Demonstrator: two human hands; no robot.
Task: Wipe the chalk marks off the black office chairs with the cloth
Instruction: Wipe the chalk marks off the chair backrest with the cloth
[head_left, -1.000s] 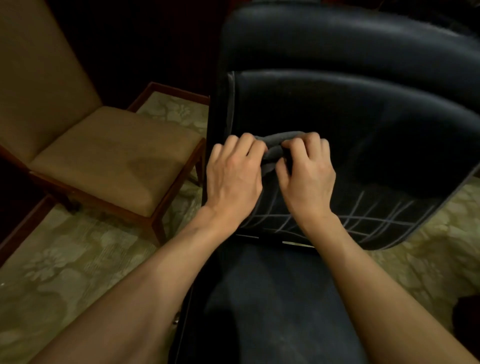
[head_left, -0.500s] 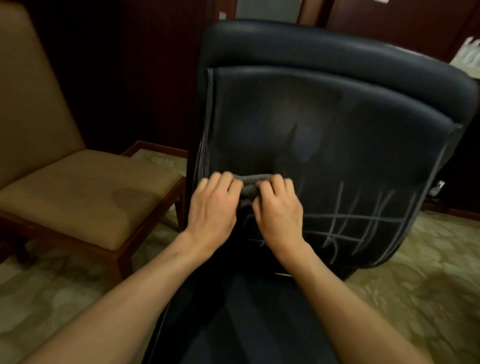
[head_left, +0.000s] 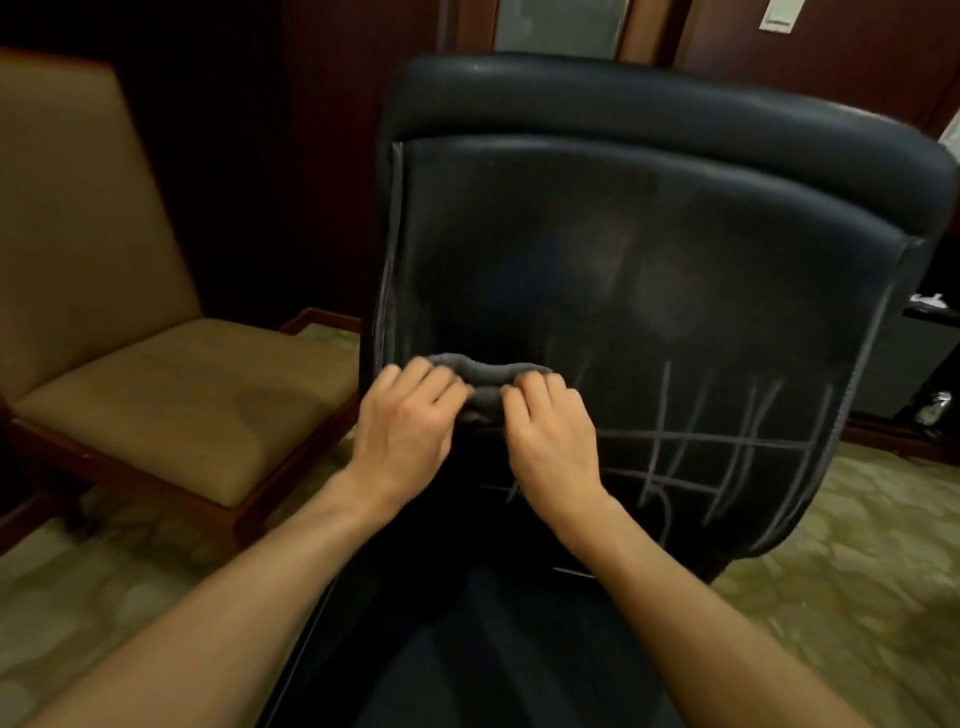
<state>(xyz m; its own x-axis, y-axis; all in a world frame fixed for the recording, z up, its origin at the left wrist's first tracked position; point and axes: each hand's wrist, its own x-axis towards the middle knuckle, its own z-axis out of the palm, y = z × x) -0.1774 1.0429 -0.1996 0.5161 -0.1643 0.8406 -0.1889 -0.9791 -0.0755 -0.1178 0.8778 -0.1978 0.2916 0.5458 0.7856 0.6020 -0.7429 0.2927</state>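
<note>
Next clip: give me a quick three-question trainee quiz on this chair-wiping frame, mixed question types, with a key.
1. True or false: the grey cloth is gripped by only one hand.
2. Multiple choice: the chalk marks on the black chair backrest lie mostly: A) above the cloth, B) to the right of the right hand, C) under the left hand.
3. Fill in: beside the black chair, on its left, stands a tan ______ chair with a wooden frame.

Key: 1 false, both hands bunch it against the backrest; 2 B; 3 upholstered.
</note>
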